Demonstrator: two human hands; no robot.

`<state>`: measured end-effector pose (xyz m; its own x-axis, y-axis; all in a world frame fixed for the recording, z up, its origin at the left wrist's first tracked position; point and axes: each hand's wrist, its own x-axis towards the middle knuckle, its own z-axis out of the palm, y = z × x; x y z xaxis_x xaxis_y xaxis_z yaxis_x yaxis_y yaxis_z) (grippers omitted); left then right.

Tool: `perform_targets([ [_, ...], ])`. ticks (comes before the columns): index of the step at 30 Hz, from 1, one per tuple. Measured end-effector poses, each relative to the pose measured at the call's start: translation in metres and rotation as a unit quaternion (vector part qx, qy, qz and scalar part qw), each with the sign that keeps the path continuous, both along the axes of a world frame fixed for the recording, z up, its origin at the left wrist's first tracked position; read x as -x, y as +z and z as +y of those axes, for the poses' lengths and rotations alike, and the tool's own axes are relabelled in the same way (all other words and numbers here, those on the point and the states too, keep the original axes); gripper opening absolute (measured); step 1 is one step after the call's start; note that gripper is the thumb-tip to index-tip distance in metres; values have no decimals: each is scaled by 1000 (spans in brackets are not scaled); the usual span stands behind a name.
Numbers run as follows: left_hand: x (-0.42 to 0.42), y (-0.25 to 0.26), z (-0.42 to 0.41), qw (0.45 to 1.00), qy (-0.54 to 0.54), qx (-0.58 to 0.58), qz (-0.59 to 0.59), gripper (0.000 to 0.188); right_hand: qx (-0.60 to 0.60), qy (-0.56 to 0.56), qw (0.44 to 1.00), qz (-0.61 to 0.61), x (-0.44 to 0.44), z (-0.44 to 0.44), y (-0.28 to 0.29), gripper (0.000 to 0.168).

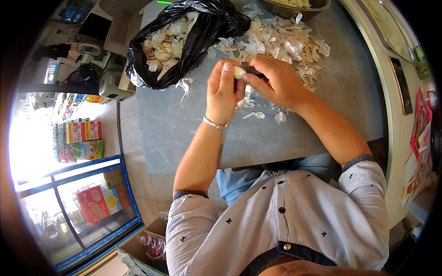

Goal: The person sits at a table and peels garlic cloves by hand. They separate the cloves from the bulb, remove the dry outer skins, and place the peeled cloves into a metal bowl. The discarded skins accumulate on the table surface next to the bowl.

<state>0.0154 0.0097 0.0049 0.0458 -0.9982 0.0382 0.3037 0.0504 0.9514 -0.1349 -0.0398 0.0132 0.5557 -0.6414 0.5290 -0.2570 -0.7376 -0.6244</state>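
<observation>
My left hand (222, 89), with a silver bangle at its wrist, pinches a pale peeled garlic clove (239, 72) between thumb and fingers. Against the clove's right end presses the thumb of my right hand (279, 79). Curled in those right fingers is a small dark tool (255, 70), perhaps a knife; its blade is hidden. Both hands are above the grey tabletop (179, 131). Beyond them spreads a heap of dry garlic skins (293, 45). Up to the left, whole garlic bulbs (164, 45) fill an open black plastic bag (203, 45).
A metal bowl (293, 10) of peeled cloves stands at the table's far side. Along the right runs a pale counter ledge with a smartphone (400, 86) on it. Loose skin scraps (257, 114) lie near my hands. At lower left are a glass display case (83, 203) and an open box (152, 238).
</observation>
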Motion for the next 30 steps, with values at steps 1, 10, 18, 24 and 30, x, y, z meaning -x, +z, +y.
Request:
perform_targets([
  [1,1,0,1,999,13,19,-26,29,0,4,1000,-10,0,0,-1,28],
  [10,5,-5,1,979,86,113,-144,24,-3,8,1000,-15,-2,1,-4,27],
  [18,11,1,3,992,48,110,-22,27,-33,3,999,-22,0,3,2,24],
  [24,6,0,-2,997,44,44,35,31,6,4,998,-62,0,3,1,22],
  [30,-2,-1,-5,993,70,-8,90,35,-26,-44,999,-17,-1,1,-1,24],
])
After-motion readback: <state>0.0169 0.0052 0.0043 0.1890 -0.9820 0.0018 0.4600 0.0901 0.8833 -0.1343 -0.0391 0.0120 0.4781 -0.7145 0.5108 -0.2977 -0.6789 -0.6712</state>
